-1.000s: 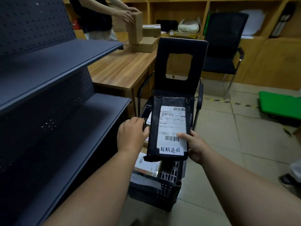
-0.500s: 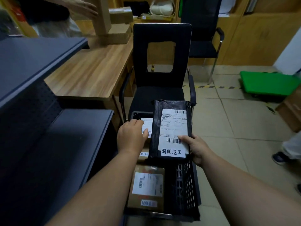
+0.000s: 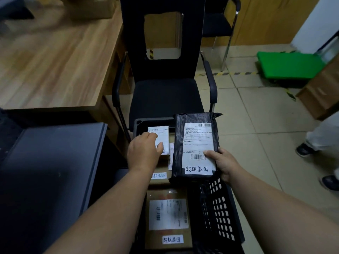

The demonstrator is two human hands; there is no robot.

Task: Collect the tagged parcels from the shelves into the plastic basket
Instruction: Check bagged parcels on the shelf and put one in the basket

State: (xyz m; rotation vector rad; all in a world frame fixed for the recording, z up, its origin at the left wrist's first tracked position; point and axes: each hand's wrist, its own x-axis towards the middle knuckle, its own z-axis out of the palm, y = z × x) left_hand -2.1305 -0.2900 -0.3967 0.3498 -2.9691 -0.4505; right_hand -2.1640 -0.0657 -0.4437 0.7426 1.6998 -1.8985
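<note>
My right hand [image 3: 224, 165] grips a black plastic-wrapped parcel [image 3: 196, 143] by its lower right corner, thumb on its white shipping label and handwritten tag. It hangs over the black plastic basket [image 3: 216, 213] on the floor. My left hand [image 3: 145, 153] rests on a small white-labelled parcel [image 3: 161, 136] at the basket's far end; whether it grips it is unclear. A brown cardboard parcel [image 3: 167, 217] with a label and a handwritten tag lies flat in the basket's near end. Another tagged parcel [image 3: 159, 176] shows under my left wrist.
A dark grey metal shelf [image 3: 49, 162] stands at my left. A black armchair [image 3: 165, 85] sits just beyond the basket, beside a wooden table [image 3: 55, 61]. A green flat cart [image 3: 288, 65] lies at the right. Another person's shoes [image 3: 304, 150] stand on the tiled floor.
My view has tilted down toward the basket. The black parcel has come lower over the basket in my right hand. My left hand has reached forward onto the small parcel.
</note>
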